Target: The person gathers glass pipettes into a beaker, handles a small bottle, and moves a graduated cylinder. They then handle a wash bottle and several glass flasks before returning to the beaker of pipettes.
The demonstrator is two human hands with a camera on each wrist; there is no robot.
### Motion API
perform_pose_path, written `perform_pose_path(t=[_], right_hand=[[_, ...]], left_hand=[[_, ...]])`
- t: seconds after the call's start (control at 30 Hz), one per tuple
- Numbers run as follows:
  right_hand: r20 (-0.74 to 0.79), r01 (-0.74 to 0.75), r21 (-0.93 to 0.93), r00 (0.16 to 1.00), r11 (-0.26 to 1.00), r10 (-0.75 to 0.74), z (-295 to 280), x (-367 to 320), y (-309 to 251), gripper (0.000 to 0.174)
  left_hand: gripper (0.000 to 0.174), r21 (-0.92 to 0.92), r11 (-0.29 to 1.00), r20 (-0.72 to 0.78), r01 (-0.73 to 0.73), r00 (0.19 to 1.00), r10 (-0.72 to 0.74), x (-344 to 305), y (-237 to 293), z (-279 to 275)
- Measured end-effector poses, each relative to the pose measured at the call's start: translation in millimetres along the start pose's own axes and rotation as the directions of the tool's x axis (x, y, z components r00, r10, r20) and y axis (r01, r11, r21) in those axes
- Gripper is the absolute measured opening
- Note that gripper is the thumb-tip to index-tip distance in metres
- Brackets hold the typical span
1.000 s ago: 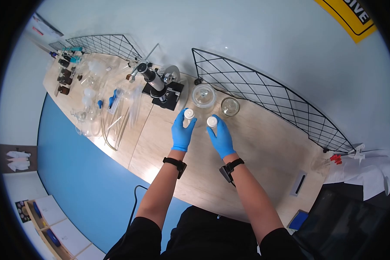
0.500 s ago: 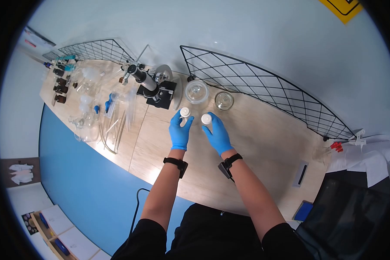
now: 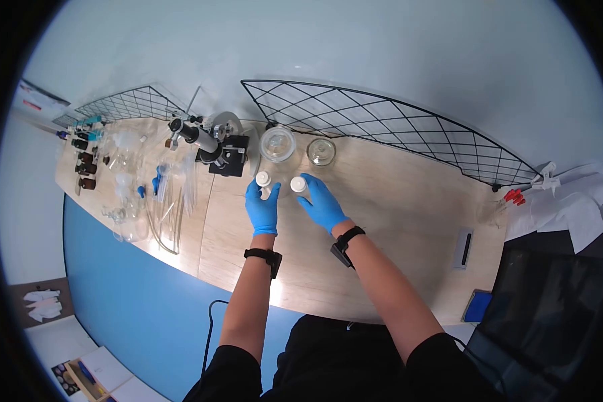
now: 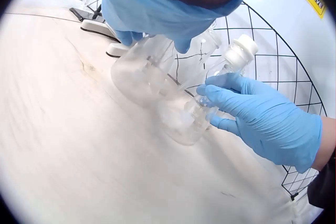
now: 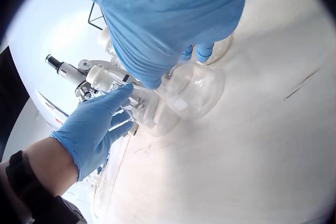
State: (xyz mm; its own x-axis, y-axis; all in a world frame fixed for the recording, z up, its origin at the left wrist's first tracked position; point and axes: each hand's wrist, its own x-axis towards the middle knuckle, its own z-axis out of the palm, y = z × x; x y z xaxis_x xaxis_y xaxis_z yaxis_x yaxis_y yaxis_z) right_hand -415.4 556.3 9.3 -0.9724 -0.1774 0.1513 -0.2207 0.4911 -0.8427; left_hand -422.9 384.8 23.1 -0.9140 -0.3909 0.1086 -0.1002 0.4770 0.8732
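Note:
Both hands wear blue gloves. In the head view the left hand [image 3: 262, 211] grips a clear glass flask with a white cap [image 3: 263, 179]. Close to its right, the right hand [image 3: 324, 207] holds a second flask, also with a white cap [image 3: 298, 184]. The right wrist view shows the left hand [image 5: 97, 127] with fingers round the neck below the cap [image 5: 97, 76]. From the left wrist view, the right hand [image 4: 262, 116] has its fingers round the other flask's neck, under the cap [image 4: 241, 50]. The clear flask bodies overlap in both wrist views.
Behind the hands stand a round glass vessel [image 3: 278, 144] and a smaller glass jar [image 3: 321, 153], before a black wire rack [image 3: 382, 120]. A microscope [image 3: 211, 147] is at left, with tubing [image 3: 155, 231], glassware and brown bottles [image 3: 86, 169] beyond.
The head view has turned, so the hands and bench items appear further left in the picture. Both hands still hold their capped flasks, side by side.

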Motion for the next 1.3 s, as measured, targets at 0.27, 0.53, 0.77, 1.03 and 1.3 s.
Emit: perform_pose_path(t=[0.27,0.53,0.77,1.03,1.3], right_hand=[[-0.019,-0.079,-0.028,0.997,0.997,0.078,-25,-60,17,0.07],[-0.253,-0.442,0.183,0.842,0.878,0.477,-141,-267,33,0.045],[-0.718,-0.406,0.451,0.363,0.795,0.593,-273,-338,75,0.035],[-0.713,-0.321,0.448,0.435,0.835,0.55,-424,-344,222,0.058],[-0.362,-0.28,0.322,0.846,0.904,0.391,-453,-278,231,0.072]], left_hand=[[0.052,-0.148,0.989,-0.022,-0.017,1.0,0.014,-37,-16,-13],[0.019,-0.072,0.996,0.39,0.048,0.92,-0.016,-176,-26,-39],[0.023,-0.281,0.959,0.798,-0.013,0.553,0.242,-236,84,87],[0.042,-0.423,0.901,0.862,0.09,0.348,0.37,-300,212,295],[0.053,-0.573,0.797,0.731,0.188,0.557,0.394,-343,234,418]])
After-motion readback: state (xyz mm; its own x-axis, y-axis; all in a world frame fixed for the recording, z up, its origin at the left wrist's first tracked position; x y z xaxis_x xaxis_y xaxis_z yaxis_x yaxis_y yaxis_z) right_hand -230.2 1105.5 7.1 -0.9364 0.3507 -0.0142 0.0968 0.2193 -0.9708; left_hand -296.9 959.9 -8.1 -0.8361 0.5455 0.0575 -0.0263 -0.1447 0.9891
